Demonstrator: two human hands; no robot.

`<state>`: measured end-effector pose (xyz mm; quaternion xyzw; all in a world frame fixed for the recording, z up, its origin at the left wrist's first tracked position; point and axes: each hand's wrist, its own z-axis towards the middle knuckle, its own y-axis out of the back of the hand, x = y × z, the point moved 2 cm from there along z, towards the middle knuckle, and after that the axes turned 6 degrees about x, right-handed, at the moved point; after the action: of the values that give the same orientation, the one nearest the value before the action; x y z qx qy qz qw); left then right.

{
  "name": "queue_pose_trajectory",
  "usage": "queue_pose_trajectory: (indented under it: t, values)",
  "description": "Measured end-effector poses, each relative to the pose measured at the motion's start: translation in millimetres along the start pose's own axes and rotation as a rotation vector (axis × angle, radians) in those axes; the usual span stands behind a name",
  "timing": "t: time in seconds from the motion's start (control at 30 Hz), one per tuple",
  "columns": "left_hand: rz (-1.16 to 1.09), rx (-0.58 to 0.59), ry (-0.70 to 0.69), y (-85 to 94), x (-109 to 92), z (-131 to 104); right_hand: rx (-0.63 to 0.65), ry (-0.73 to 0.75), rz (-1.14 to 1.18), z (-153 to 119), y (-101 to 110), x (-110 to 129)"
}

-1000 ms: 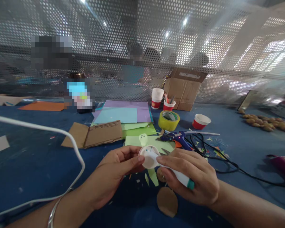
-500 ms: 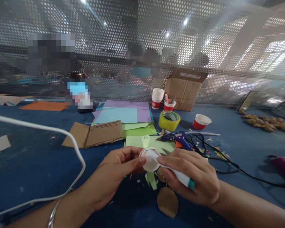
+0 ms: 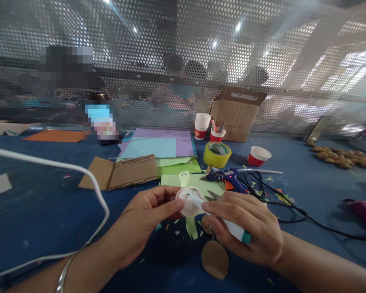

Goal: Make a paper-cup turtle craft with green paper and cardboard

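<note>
White round paper cup base [image 3: 189,208] is between the two hands: the left hand [image 3: 154,213] pinches its edge, and the right hand [image 3: 247,221] grips one white plastic marker with teal end [image 3: 234,230]. Compared with half a second ago, the base is slightly more to the left and its teal lines [image 3: 188,193] show more clearly, so drawing seems in progress. I count one yellow tape roll [image 3: 213,160], one blue glue gun [image 3: 222,175], and two brown cardboard discs [image 3: 215,259].

Across the bench, the left hand [image 3: 152,215] grips a small paper cup [image 3: 191,208] by its edge; the right hand [image 3: 254,224] holds a white marker [image 3: 235,231], its tip at the cup's round white end. Beyond sit a blue glue gun [image 3: 222,175], yellow tape [image 3: 215,160] and a cardboard box [image 3: 236,118].
</note>
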<state>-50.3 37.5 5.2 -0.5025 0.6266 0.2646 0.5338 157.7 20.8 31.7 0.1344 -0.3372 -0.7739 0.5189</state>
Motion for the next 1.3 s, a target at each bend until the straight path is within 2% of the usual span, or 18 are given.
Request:
queue_pose_trajectory:
  t: [0.67,0.87,1.07,1.3]
  values:
    - [-0.043,-0.055,-0.042,0.5,-4.9,1.9,0.002,-0.029,-0.016,-2.9,1.2,-0.1]
    - [-0.050,-0.064,-0.045,1.6,-2.1,1.0,-0.046,-0.017,0.035,-4.2,8.1,-0.9]
    - [-0.018,-0.114,0.007,0.8,-0.6,1.4,-0.096,-0.113,0.072,-7.3,-3.5,-11.0]
    - [-0.053,-0.118,0.031,-1.7,-3.4,-2.3,-0.040,-0.139,0.077,-6.8,-12.1,-11.2]
